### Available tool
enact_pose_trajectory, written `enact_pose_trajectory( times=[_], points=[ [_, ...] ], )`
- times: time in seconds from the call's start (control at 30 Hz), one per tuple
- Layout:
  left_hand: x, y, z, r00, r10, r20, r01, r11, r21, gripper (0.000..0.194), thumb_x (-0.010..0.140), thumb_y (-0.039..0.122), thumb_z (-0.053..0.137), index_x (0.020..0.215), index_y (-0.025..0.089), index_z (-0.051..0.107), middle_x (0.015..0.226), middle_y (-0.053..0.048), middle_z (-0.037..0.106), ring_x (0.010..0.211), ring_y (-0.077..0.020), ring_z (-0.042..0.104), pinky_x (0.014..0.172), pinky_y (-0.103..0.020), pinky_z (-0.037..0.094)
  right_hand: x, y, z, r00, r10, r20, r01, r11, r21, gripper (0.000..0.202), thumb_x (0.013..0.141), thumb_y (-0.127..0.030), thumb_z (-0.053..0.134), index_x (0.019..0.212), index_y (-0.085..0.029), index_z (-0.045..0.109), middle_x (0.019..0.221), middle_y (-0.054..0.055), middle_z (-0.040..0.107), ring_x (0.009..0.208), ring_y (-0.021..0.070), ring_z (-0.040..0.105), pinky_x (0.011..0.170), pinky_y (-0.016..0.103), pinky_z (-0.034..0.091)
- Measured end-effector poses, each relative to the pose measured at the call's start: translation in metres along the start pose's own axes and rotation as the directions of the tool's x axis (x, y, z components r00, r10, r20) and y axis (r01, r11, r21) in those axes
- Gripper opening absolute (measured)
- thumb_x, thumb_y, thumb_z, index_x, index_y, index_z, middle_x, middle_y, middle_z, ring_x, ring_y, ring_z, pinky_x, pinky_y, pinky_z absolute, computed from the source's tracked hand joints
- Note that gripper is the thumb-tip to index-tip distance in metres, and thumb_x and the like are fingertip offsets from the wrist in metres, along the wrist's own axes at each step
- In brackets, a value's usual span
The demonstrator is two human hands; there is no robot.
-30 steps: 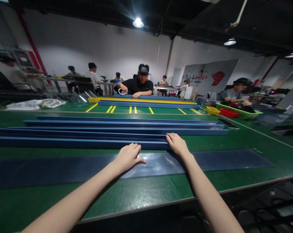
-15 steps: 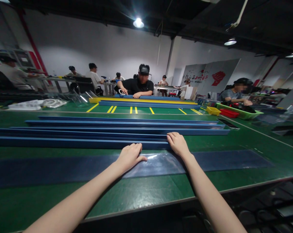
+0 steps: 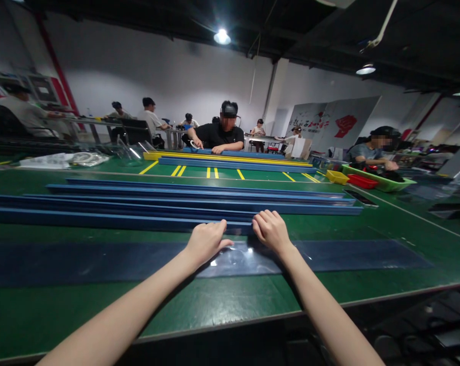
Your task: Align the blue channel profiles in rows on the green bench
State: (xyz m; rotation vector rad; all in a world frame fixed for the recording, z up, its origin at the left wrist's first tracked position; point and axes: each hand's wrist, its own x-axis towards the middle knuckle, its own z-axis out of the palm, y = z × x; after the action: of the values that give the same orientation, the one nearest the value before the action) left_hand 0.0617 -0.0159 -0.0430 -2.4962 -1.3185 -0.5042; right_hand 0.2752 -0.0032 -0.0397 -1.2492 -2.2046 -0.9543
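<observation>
The nearest blue channel-shaped rail (image 3: 138,221) lies lengthwise on the green table, running out of view at the left. My left hand (image 3: 207,240) is closed over its near edge, with the thumb sticking out to the right. At the rail's right end, my right hand (image 3: 271,231) has its fingers curled around it; the tip itself is hidden behind them. Below both hands lies a long, flat, bluish see-through plastic strip (image 3: 351,254), its middle shiny and slightly buckled. More blue rails (image 3: 313,207) lie side by side just beyond.
Across the green table (image 3: 222,300), a co-worker in black (image 3: 224,134) handles blue and yellow rails (image 3: 252,159). To the right are a phone (image 3: 361,197), a yellow tray (image 3: 337,177), a red tray (image 3: 362,181) and a green basin (image 3: 399,186). Clear bags (image 3: 87,159) lie far left.
My right hand has shifted left, closer to my left hand, and its fingers are curled more tightly at the rail's end. My left hand has stayed nearly in place.
</observation>
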Motion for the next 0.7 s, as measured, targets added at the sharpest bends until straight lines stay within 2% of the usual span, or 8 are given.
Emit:
enact_pose_trajectory(
  times=[0.13, 0.33, 0.47, 0.7],
  points=[
    [0.000, 0.000, -0.005, 0.999, 0.006, -0.051, -0.005, 1.000, 0.029, 0.036, 0.074, 0.050, 0.055, 0.085, 0.016, 0.050, 0.075, -0.004, 0.060, 0.071, -0.0195, 0.057, 0.060, -0.027, 0.037, -0.001, -0.007, 0.003, 0.998, -0.035, 0.044, 0.033, 0.998, 0.046, 0.033, 0.087, -0.027, 0.032, 0.064, -0.017, 0.054, 0.060, 0.003, 0.056, 0.060, 0.0132, 0.045, 0.062, 0.028, 0.024],
    [0.001, 0.001, -0.013, 0.999, 0.016, -0.030, -0.015, 0.999, 0.050, 0.032, 0.079, 0.047, 0.050, 0.086, 0.016, 0.051, 0.076, -0.006, 0.059, 0.074, -0.0203, 0.055, 0.061, -0.028, 0.035, -0.006, -0.005, 0.006, 0.982, 0.081, 0.170, -0.095, 0.992, 0.080, 0.042, 0.089, -0.034, 0.028, 0.064, -0.018, 0.057, 0.056, 0.002, 0.059, 0.049, 0.0100, 0.046, 0.052, 0.026, 0.020],
    [0.000, 0.000, -0.016, 0.997, 0.030, -0.071, -0.028, 0.999, 0.020, 0.029, 0.084, 0.043, 0.043, 0.091, 0.016, 0.052, 0.082, -0.007, 0.058, 0.078, -0.0201, 0.053, 0.063, -0.029, 0.034, -0.006, 0.002, 0.008, 0.980, 0.172, 0.106, -0.175, 0.984, 0.023, 0.047, 0.090, -0.033, 0.023, 0.060, -0.018, 0.056, 0.056, 0.004, 0.059, 0.050, 0.0108, 0.046, 0.054, 0.027, 0.022],
    [0.000, -0.011, -0.022, 0.983, 0.056, -0.173, -0.040, 0.995, 0.093, 0.026, 0.088, 0.032, 0.038, 0.105, 0.017, 0.051, 0.090, -0.006, 0.058, 0.081, -0.0199, 0.051, 0.066, -0.030, 0.033, -0.015, 0.027, 0.008, 0.950, 0.311, -0.037, -0.313, 0.940, -0.132, 0.048, 0.091, -0.036, 0.019, 0.060, -0.019, 0.052, 0.056, 0.004, 0.053, 0.056, 0.0139, 0.041, 0.059, 0.029, 0.023]
  ],
)
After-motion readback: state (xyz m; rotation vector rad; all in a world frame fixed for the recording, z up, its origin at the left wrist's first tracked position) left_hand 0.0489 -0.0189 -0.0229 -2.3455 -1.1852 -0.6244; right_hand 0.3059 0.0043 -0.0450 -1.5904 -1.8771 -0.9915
